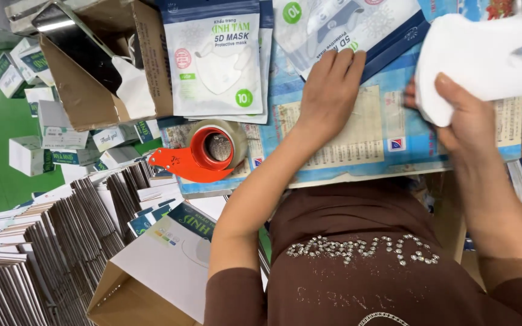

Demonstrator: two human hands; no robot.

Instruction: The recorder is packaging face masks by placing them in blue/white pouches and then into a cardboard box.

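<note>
My right hand [465, 118] grips a thick stack of white face masks [484, 57] at the top right, thumb pressed on its lower edge. Flat on the table, my left hand [329, 90] rests with its fingertips on a blue-and-white mask pouch [357, 27], fingers together. Under both hands lies a printed blue sheet [364, 142] that covers the table. A second pile of white mask pouches [215, 60] lies to the left of my left hand.
An orange tape dispenser with a clear tape roll [203, 154] sits near my left forearm. An open cardboard box [95, 72] stands at top left. Stacks of flat folded cartons [43, 241] fill the lower left, and small white boxes [43, 133] lie on the green floor.
</note>
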